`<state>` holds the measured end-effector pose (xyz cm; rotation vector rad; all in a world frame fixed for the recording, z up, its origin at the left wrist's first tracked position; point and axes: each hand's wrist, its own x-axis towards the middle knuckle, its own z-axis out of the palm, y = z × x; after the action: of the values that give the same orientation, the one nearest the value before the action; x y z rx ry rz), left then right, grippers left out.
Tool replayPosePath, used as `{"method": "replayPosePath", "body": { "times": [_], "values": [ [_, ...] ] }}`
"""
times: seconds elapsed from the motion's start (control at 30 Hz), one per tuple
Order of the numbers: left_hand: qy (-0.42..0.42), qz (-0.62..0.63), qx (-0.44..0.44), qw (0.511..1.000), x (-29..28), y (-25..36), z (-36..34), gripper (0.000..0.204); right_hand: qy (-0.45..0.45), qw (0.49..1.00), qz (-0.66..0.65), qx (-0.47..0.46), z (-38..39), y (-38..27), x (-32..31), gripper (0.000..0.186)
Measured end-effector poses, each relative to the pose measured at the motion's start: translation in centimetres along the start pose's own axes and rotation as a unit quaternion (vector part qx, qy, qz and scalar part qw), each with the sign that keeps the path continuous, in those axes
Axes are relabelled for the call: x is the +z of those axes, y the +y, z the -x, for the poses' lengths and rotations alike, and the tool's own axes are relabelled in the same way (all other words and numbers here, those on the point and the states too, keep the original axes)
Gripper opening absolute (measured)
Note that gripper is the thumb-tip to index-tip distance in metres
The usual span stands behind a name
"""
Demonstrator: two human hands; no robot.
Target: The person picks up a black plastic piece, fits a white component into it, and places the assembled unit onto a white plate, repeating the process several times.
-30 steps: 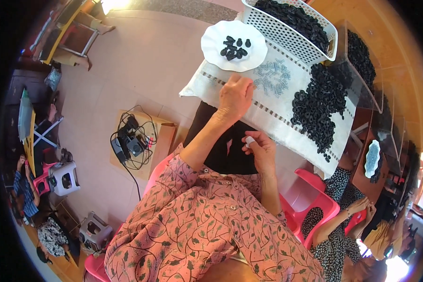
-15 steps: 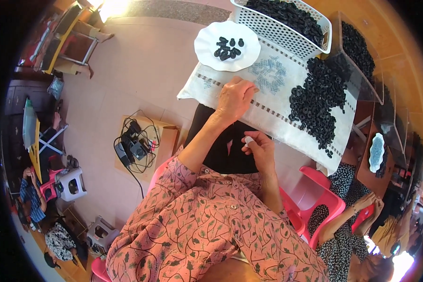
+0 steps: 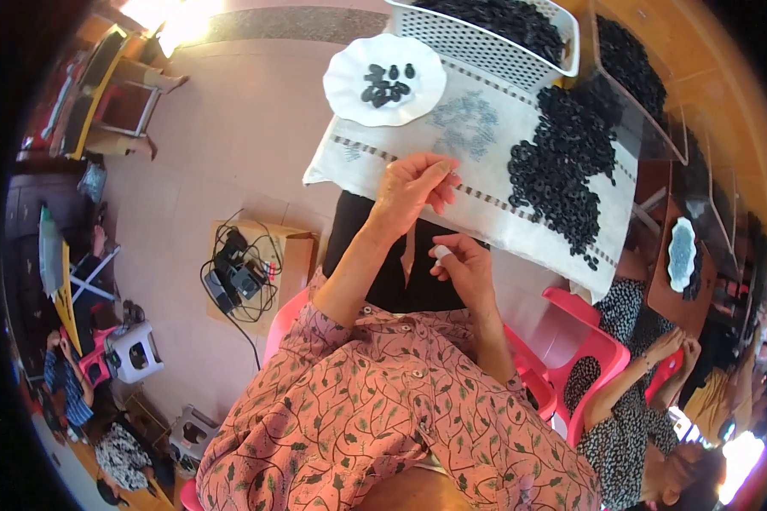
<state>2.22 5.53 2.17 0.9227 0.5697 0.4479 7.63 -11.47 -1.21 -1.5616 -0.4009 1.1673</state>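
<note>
The person's left hand (image 3: 409,192) is at the near edge of the tabletop (image 3: 537,234), toward its left corner, thumb and forefinger brought close together at their tips. Whether anything is pinched there cannot be told. The right hand (image 3: 469,268) is just short of the same edge, in front of the dark trousers (image 3: 362,234), with fingers curled toward the thumb and a white cover (image 3: 441,251) on one digit; its grip, too, cannot be made out.

A white cloth (image 3: 490,175) with brown dashed stripes and a bluish printed motif covers the tabletop. A loose heap of small black ring-like pieces (image 3: 562,170) spreads over its right half, trailing to a few strays near the right near corner. Near the left edge is a white plate with a wavy rim (image 3: 341,81), bearing a small cluster of black knob-shaped pieces (image 3: 385,94) at its middle. Along the far edge stands a white perforated plastic basket (image 3: 477,60), filled with dark pieces (image 3: 507,21). A clear plastic bin (image 3: 648,136) is beside the heap, at the far right corner.
</note>
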Motion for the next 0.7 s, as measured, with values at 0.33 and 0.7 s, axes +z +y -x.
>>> {"method": "replayPosePath", "body": {
  "times": [0.33, 0.7],
  "values": [
    [-0.022, -0.006, -0.019, 1.0, 1.2, -2.3, 0.6, 0.019, 0.232, 0.933, 0.177, -0.212, 1.2, -3.2, -1.8, 0.012],
    [-0.055, -0.03, -0.028, 0.998, 2.7, -3.4, 1.2, 0.019, 0.36, 0.843, 0.298, -0.267, -1.4, -5.0, -4.6, 0.015]
  ]
}}
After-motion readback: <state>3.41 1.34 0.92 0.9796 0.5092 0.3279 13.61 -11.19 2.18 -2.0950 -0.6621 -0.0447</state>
